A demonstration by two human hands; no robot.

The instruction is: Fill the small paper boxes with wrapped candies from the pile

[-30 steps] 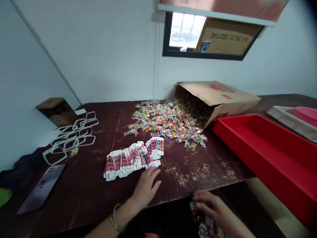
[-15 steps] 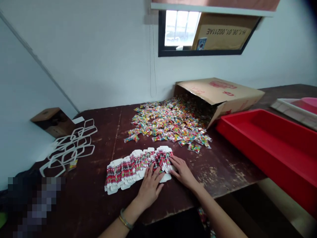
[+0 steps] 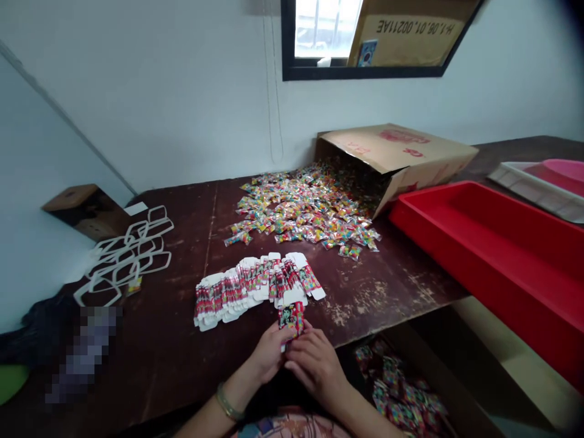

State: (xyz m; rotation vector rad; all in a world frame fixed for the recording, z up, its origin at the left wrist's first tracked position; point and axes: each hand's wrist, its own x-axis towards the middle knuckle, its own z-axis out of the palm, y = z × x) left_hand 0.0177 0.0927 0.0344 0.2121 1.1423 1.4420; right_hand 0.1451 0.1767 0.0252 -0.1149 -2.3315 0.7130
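A small red printed paper box (image 3: 291, 316) with a white end flap is between my hands, at the near edge of the table. My left hand (image 3: 268, 353) is closed on its left side, the thumb lying across the printed front. Curled round the lower right of the box is my right hand (image 3: 316, 362), which hides that end. Just beyond them a row of folded red and white boxes (image 3: 244, 287) lies fanned out on the brown table (image 3: 182, 328). Behind the row spreads a heap of small clear packets of colourful sweets (image 3: 296, 213).
A cardboard carton (image 3: 410, 146) lies on its side, packets spilling from its mouth. The red tray (image 3: 483, 261) stands at the right, a white tray (image 3: 529, 188) behind it. White loops (image 3: 123, 261) lie at left. Below the table edge, several filled red boxes (image 3: 401, 389) sit in a container.
Both hands have come back from the row to the table's near edge, now with one box between them. The right end of the row lies uncovered. My view has tilted down.
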